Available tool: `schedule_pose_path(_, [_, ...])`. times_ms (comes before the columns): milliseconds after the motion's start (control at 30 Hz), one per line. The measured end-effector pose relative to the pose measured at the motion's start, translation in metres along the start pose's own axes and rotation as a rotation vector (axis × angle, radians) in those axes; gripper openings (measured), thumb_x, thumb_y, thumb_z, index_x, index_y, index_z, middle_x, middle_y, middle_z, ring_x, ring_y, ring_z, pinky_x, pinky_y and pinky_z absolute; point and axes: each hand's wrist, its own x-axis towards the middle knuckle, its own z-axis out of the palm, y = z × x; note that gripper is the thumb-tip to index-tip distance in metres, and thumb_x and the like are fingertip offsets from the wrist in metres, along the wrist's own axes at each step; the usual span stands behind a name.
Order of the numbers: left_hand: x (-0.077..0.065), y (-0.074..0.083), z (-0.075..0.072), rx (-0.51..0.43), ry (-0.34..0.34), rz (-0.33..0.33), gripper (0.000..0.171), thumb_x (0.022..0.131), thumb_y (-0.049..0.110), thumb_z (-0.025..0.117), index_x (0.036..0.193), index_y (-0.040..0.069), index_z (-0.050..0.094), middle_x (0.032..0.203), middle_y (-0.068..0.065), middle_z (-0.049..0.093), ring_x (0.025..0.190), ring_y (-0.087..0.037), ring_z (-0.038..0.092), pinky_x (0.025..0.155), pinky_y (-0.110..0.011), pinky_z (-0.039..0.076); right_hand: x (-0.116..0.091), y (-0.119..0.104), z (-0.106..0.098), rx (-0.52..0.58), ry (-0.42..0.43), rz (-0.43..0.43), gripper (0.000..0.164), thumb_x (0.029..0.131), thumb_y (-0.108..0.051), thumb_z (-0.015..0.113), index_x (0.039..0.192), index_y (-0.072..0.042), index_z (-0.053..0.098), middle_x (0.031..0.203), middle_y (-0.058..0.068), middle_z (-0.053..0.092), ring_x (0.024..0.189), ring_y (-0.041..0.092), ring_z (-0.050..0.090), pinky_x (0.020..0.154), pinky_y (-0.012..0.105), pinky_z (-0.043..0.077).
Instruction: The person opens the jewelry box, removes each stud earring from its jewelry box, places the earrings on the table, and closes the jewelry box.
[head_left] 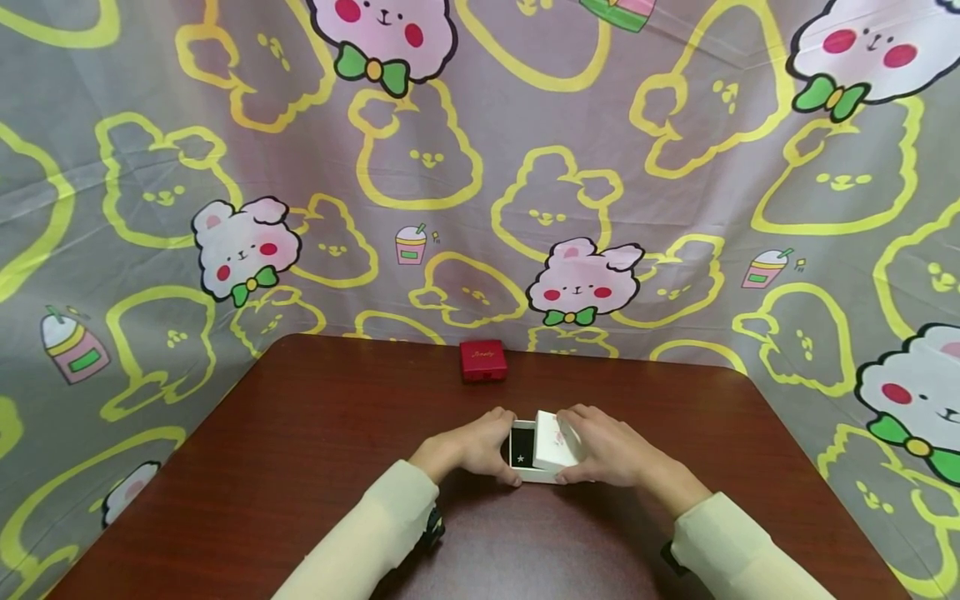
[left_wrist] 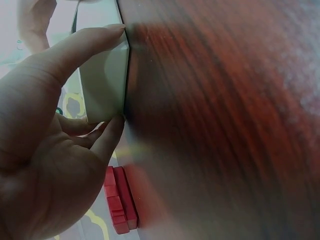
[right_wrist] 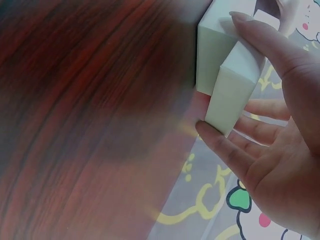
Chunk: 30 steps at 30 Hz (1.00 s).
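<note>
A small white box base (head_left: 536,476) sits on the table in front of me, its left part uncovered. Inside shows a black insert (head_left: 522,442) with a tiny silver star-shaped piece (head_left: 521,459) on it. My left hand (head_left: 483,446) holds the base at its left end, thumb on the near side and fingertips at the far corner in the left wrist view. Between thumb and fingers, my right hand (head_left: 611,448) grips the white lid (head_left: 551,446), which has a pinkish print. The lid (right_wrist: 232,90) lies tilted and shifted right over the base (right_wrist: 212,60).
A red box (head_left: 483,360) with gold lettering stands at the back of the dark wooden table (head_left: 337,417). Behind the table hangs a grey cloth (head_left: 450,183) with yellow outlines and rabbit faces, also along both sides.
</note>
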Motion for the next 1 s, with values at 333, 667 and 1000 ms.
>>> schedule_pose_path(333, [-0.0008,-0.0001,-0.0005,-0.002,-0.006,-0.005,0.082,0.072,0.038,0.091,0.132,-0.001,0.051,0.115,-0.006,0.054,0.110,-0.019,0.054,0.101,-0.030,0.046,0.0020,-0.0004,-0.0015,-0.011,-0.022,0.024,0.088,0.070,-0.049,0.091,0.138,-0.005,0.056,0.127,0.008,0.060,0.105,0.021,0.056,0.078,0.043,0.052])
schedule_pose_path(667, [0.0000,0.0000,-0.0003,-0.006,-0.004,-0.005,0.079,0.072,0.038,0.092,0.129,0.000,0.052,0.111,-0.004,0.052,0.107,-0.018,0.053,0.099,-0.029,0.046,0.0011,-0.0001,-0.0050,-0.020,-0.021,0.026,0.087,0.069,-0.050,0.091,0.136,-0.006,0.058,0.125,0.008,0.060,0.103,0.021,0.056,0.076,0.043,0.051])
schedule_pose_path(1000, [-0.0001,0.0001,-0.0001,0.005,-0.007,-0.009,0.079,0.072,0.038,0.092,0.129,0.000,0.052,0.112,-0.004,0.052,0.108,-0.019,0.054,0.099,-0.029,0.046,-0.0005,0.0002,-0.0069,-0.026,-0.029,0.031,0.088,0.069,-0.051,0.091,0.136,-0.005,0.058,0.126,0.009,0.060,0.104,0.022,0.056,0.076,0.045,0.052])
